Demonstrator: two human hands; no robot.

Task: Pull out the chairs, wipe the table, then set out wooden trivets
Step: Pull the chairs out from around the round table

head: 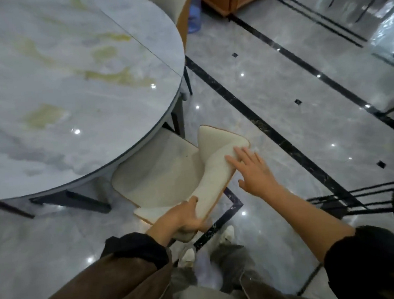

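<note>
One wide-angle view, worn on the head, looks forward and steeply down from standing height. The worktop [69,65] fills the upper left, its rounded right edge curving to mid-frame. The chair [160,173] sits centre, and the floor [280,85] spreads right. The left hand [184,216] and right hand [253,171] enter from below, near the lens.

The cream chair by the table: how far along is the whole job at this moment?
Nothing looks finished yet. In hand: the left hand grips the cream chair by its back and the right hand lies open on it, while the chair is partly under the table. Left: wiping the table, which shows yellowish patches, and setting out trivets; no cloth or trivet is in view.
</note>
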